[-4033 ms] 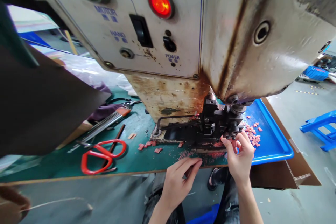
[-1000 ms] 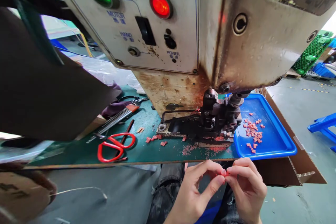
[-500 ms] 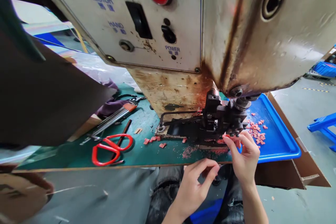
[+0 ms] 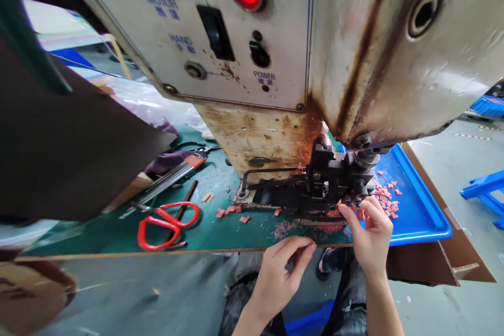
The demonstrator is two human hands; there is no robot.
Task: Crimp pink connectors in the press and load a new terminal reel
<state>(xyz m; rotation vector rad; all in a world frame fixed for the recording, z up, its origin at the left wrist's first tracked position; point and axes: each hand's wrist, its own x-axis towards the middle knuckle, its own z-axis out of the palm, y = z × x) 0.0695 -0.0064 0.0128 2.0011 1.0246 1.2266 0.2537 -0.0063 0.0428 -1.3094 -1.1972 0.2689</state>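
My right hand point(image 4: 372, 236) is closed in a pinch right under the black tool head point(image 4: 338, 176) of a worn metal press. A small pink piece point(image 4: 359, 213) shows between its fingers, partly hidden by them. Lower and to the left, my left hand point(image 4: 277, 268) is held in front of the table edge, thumb and forefinger pressed together. Whatever those fingertips hold, if anything, is too small to make out. Pink crumbs point(image 4: 285, 229) lie below the press bed, and several pink pieces point(image 4: 386, 199) sit in the blue tray point(image 4: 423, 228) beyond my right hand.
Red-handled scissors point(image 4: 159, 241) and a set of hex keys point(image 4: 169, 178) lie on the green table point(image 4: 98, 239) at left. Loose pink pieces point(image 4: 230, 210) are scattered near the bed. The press body point(image 4: 252, 142) looms above. A cardboard box point(image 4: 421, 262) stands under the tray.
My left hand has moved a little left, away from the press, still pinched. My right hand stays at the tool head. The view has shifted slightly.
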